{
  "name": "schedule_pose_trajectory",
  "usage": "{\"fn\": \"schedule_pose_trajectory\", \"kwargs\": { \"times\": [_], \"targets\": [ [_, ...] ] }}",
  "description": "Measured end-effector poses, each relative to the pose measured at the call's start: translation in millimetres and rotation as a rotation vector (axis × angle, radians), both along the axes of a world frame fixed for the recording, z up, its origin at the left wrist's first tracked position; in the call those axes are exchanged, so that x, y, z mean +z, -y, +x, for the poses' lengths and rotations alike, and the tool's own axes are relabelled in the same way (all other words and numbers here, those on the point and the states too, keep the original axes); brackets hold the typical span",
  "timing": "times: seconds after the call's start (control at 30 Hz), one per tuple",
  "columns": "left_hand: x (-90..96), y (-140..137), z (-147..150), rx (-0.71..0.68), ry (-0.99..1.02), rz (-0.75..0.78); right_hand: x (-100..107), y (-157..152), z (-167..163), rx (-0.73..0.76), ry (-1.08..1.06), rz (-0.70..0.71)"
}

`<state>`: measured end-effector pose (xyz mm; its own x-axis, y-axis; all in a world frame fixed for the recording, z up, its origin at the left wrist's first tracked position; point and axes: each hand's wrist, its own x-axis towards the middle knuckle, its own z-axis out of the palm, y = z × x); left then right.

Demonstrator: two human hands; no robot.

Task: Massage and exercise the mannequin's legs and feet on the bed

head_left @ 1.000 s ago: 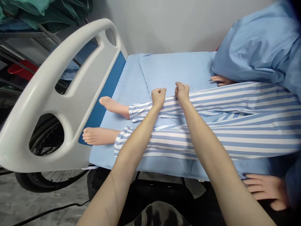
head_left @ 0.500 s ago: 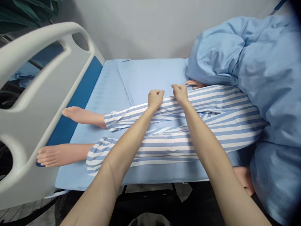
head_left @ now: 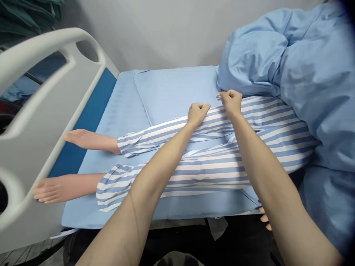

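A figure that looks like a manikin lies on the bed in blue-and-white striped trousers (head_left: 205,173). My left hand (head_left: 198,113) is closed in a fist at the far trouser leg, around the knee. To its right, my right hand (head_left: 232,103) is also a fist, over the same leg higher up, near the edge of the bunched blue quilt (head_left: 302,74). No cloth shows pulled up in either fist. The far bare foot (head_left: 83,138) and near bare foot (head_left: 59,187) point left. Fingertips of the manikin's far hand show beside my right hand.
A grey-white bed end board (head_left: 55,88) with a blue panel stands at the left. Pale blue sheet (head_left: 177,87) covers the mattress, with a wall behind it. The manikin's near fingers (head_left: 264,218) hang at the bed's front edge. Dark green cloth (head_left: 27,16) hangs upper left.
Both my fists have moved right along the far trouser leg, toward the quilt. The view has shifted slightly, and my right forearm now covers more of the manikin's near hand.
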<state>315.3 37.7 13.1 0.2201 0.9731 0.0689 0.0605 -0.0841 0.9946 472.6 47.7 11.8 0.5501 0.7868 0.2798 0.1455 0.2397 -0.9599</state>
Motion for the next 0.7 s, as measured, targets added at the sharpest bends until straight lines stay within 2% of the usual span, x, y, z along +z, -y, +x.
{"fn": "schedule_pose_trajectory", "kwargs": {
  "times": [0.13, 0.2, 0.27, 0.33, 0.4, 0.47, 0.57, 0.7],
  "targets": [
    [38.1, 0, 41, -0.024, 0.179, -0.028, 0, 3, 0, -0.126, -0.086, -0.105],
    [42.0, -3, 60, -0.058, 0.217, -0.025, 7, 6, -5, -0.13, -0.079, -0.163],
    [28.5, -10, 69, -0.092, 0.218, -0.052, 17, 11, -5, -0.163, -0.01, -0.204],
    [3.8, -19, 71, -0.149, 0.208, -0.052, 30, 15, 3, -0.239, 0.168, -0.227],
    [-20.1, -27, 69, -0.207, 0.202, -0.021, 42, 14, 19, -0.359, 0.391, -0.211],
    [-34.7, -32, 67, -0.229, 0.2, 0.006, 48, 9, 40, -0.466, 0.541, -0.163],
    [-38.3, -33, 66, -0.208, 0.209, 0.037, 36, 3, 64, -0.523, 0.605, -0.174],
    [-31.0, -24, 66, -0.196, 0.132, 0.111, -5, 6, 73, -0.467, 0.636, -0.298]
  ]
}}
